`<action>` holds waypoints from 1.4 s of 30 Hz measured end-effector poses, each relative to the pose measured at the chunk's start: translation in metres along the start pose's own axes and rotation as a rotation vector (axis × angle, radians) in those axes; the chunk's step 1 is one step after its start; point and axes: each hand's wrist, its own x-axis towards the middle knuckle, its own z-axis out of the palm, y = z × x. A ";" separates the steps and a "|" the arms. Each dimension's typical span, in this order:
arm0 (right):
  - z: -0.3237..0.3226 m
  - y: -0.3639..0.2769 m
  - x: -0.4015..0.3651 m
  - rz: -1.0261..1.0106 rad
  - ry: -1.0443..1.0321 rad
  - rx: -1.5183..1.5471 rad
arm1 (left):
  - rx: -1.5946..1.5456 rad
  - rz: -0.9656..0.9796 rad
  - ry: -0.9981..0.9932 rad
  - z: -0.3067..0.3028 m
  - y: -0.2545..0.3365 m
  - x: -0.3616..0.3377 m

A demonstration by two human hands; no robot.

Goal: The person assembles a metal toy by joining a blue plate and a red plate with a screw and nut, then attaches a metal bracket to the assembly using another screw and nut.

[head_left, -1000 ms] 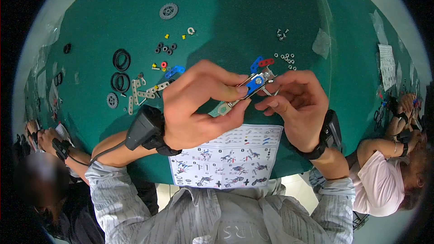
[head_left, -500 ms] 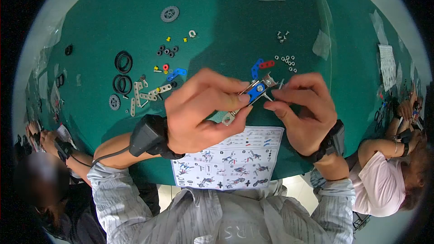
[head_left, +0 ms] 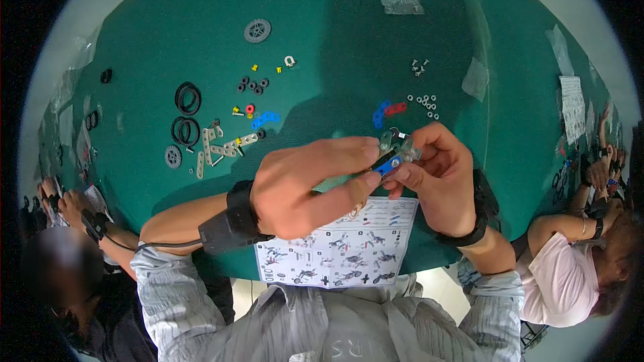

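On my feed, the left hand (head_left: 305, 189) pinches a blue-and-metal assembly (head_left: 387, 166), one o'clock from the instruction sheet (head_left: 322, 255); the right hand (head_left: 448, 184) sits narrow at its two-o'clock end, grip unclear. I judge this hand-fitting; the next move calls for steady alignment.

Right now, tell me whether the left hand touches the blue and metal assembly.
Touching: the head view shows the left hand pinching the assembly between thumb and fingers.
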 end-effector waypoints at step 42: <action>-0.001 -0.015 0.008 -0.026 -0.005 0.028 | -0.065 -0.272 0.234 0.010 0.001 0.007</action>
